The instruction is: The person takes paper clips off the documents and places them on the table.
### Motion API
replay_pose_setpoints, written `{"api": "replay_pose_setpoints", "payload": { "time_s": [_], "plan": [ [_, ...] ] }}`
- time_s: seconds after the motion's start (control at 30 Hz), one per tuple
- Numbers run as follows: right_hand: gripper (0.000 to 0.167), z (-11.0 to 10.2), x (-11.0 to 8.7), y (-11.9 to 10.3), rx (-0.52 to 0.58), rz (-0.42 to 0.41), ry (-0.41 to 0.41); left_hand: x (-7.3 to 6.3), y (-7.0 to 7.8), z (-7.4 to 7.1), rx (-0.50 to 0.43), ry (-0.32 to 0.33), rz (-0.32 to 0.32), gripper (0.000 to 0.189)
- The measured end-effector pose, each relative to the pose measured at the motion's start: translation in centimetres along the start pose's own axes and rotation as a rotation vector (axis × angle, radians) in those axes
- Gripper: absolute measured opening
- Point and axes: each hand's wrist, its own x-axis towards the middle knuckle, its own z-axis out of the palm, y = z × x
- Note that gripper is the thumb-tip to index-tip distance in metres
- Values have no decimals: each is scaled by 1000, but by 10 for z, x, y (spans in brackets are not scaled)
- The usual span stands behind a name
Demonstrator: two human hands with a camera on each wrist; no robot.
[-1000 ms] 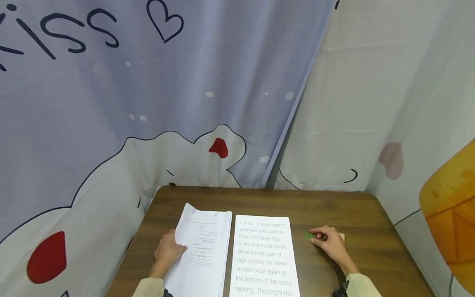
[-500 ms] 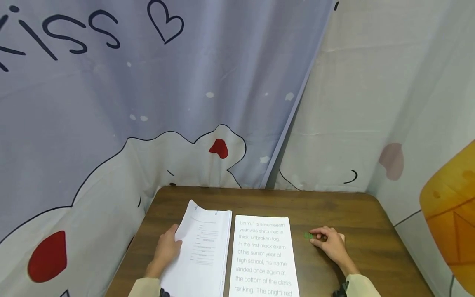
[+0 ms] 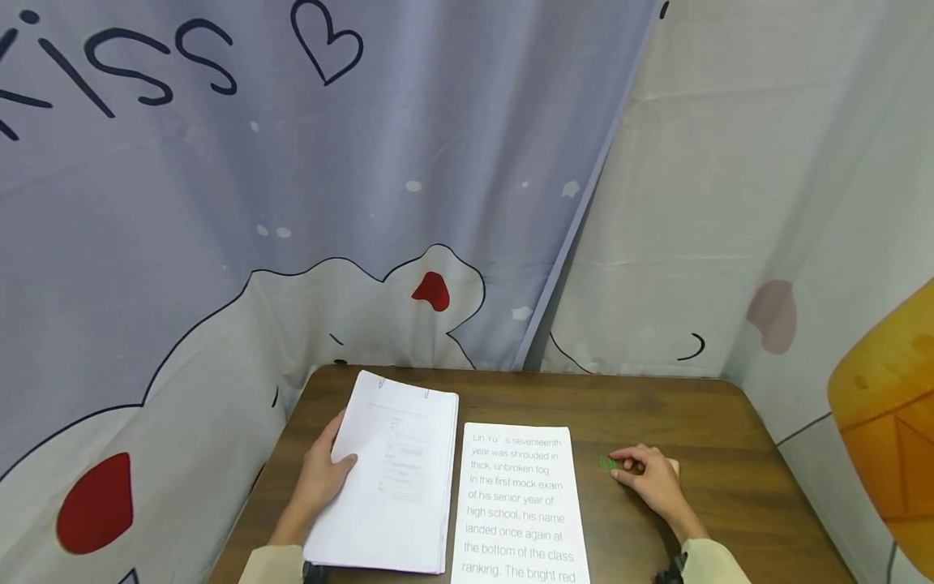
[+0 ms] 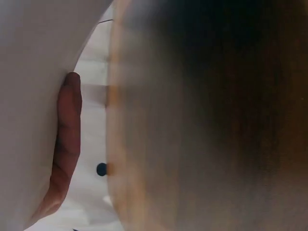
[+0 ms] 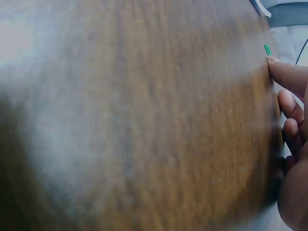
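My left hand (image 3: 321, 470) grips the left edge of a stack of printed paper (image 3: 387, 478), thumb on top. In the left wrist view, the fingers (image 4: 70, 120) lie under the stack (image 4: 33, 96), which is raised above the table. Two small clips (image 3: 426, 394) show at its top edge. To the right lies a sheet in large print (image 3: 518, 503), which neither hand touches. My right hand (image 3: 652, 480) rests low over the table at the right, pinching small green paper clips (image 3: 607, 463) between thumb and forefinger. A green wire end (image 5: 267, 49) sticks out past the fingertip.
The brown wooden table (image 3: 730, 454) has rounded far corners. Behind it hangs a blue and white printed curtain (image 3: 438, 162), with a white cloth (image 3: 671, 203) at the right.
My left hand has slid back along the paper stack's edge and lifted the stack, whose top has moved away from me and near edge now shows. The right hand has stayed still.
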Motion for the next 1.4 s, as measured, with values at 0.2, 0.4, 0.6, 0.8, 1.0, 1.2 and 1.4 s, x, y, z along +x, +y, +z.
{"api": "replay_pose_setpoints", "payload": {
  "time_s": [0.2, 0.4, 0.6, 0.8, 1.0, 1.2, 1.4],
  "plan": [
    [24, -1, 0, -1, 0, 15, -6, -1, 11, -4, -24, 33, 91, 99],
    [24, -3, 0, -2, 5, 18, -14, 0, 20, -6, -94, 97, 166, 85],
    [24, -1, 0, 0, 3, 18, -7, -4, 27, 4, -145, 73, 115, 77],
    [25, -1, 0, 1, -1, 9, -6, -11, 33, 28, -214, 11, 69, 76],
    [25, 0, -1, 1, -4, 7, 0, -17, 45, 51, -276, -8, 60, 76],
    [25, -1, -2, 1, 15, -9, 2, -25, 53, 73, -349, -24, 67, 79],
    [23, -5, 0, -1, 67, 5, -19, -34, 62, 92, -401, -30, 78, 79]
  ]
}}
